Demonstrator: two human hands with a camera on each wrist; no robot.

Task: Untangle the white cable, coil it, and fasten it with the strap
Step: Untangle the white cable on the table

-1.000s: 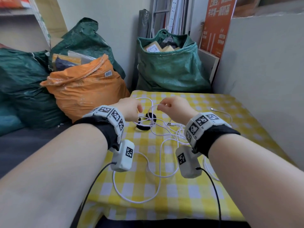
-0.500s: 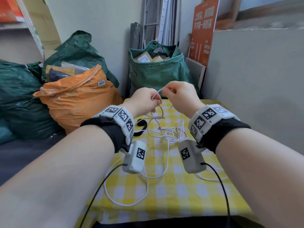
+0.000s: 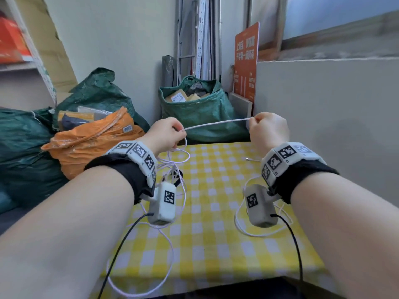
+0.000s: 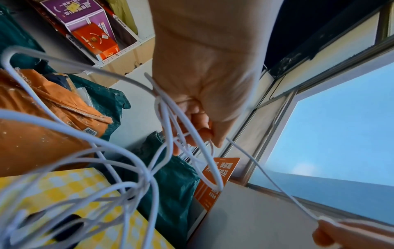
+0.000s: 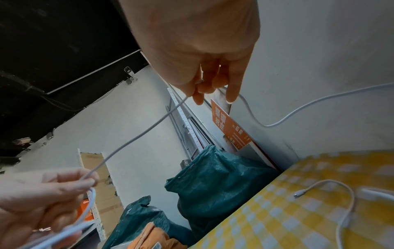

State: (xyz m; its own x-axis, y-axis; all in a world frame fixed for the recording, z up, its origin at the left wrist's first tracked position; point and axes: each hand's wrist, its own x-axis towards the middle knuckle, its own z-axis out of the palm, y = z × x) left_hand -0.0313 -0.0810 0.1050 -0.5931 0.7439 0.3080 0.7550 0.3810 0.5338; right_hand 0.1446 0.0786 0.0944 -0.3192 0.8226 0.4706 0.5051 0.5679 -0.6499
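A thin white cable (image 3: 216, 124) stretches taut between my two raised hands above the yellow checked table (image 3: 216, 244). My left hand (image 3: 167, 134) grips a tangled bunch of cable loops (image 4: 136, 168) that hang down to the table. My right hand (image 3: 266, 128) pinches the cable (image 5: 138, 136) between thumb and fingers; from it another length sags away to the right. One cable plug (image 5: 299, 193) lies on the cloth. A black strap (image 3: 176, 176) lies on the table under my left wrist, partly hidden.
Green sacks (image 3: 203, 113) with parcels and an orange sack (image 3: 92, 139) crowd the far and left sides of the table. A grey panel (image 3: 323, 117) stands along the right side. An orange sign (image 3: 246, 61) leans in the corner.
Both hands rose off the table and moved apart, drawing a straight length of cable out between them. The tangle lifted with the left hand.
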